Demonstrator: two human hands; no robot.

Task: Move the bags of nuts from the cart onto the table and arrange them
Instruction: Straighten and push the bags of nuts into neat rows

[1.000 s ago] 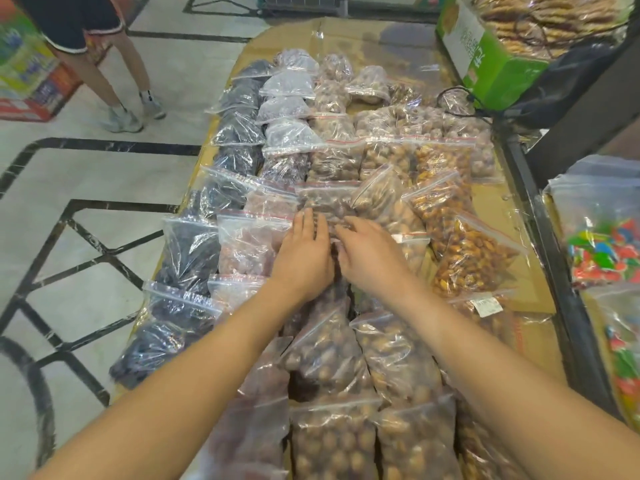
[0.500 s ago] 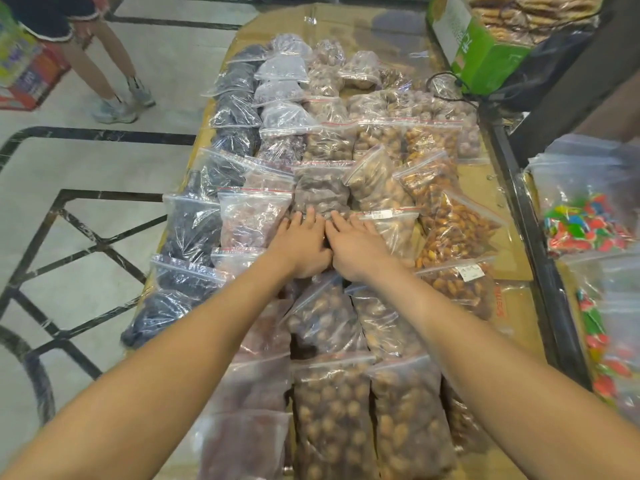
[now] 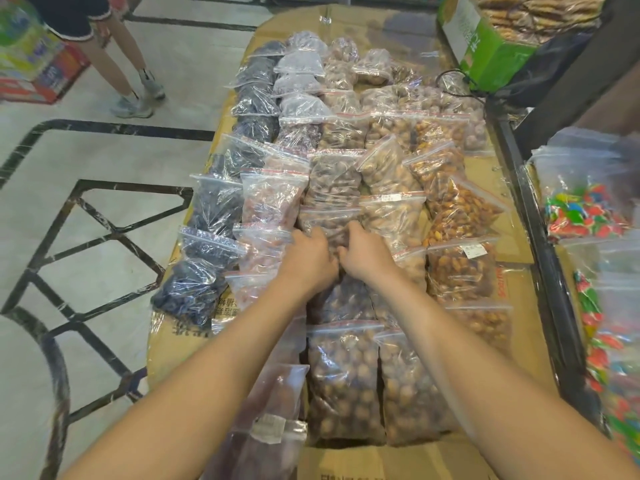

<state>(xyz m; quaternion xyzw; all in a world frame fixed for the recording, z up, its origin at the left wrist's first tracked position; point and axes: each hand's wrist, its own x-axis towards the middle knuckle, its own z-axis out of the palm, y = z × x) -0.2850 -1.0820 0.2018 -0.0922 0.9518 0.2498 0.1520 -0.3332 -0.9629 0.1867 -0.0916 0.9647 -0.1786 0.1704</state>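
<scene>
While both forearms are reaching up from the bottom of the frame, the left hand [image 3: 309, 258] and the right hand [image 3: 363, 252] are meeting side by side at the centre, each with fingers curling over the near edge of one clear bag of brown nuts [image 3: 329, 225]; the fingertips are sinking into the plastic, so they seem to be gripping it, though how firmly I cannot tell. That bag is lying in the middle column of the bags of nuts [image 3: 346, 379], which are covering the table [image 3: 180, 348] in overlapping rows running from the lower centre to the upper centre. Dark-filled bags [image 3: 216, 206] are lining the left column, pinkish ones [image 3: 272, 199] are sitting just beside them, and orange-brown ones [image 3: 457, 209] are lying toward the right. A green box [image 3: 491, 60] is standing at the upper right, bags of bright sweets [image 3: 585, 213] are filling the right edge, and a person's legs [image 3: 114, 60] are showing at the upper left.
</scene>
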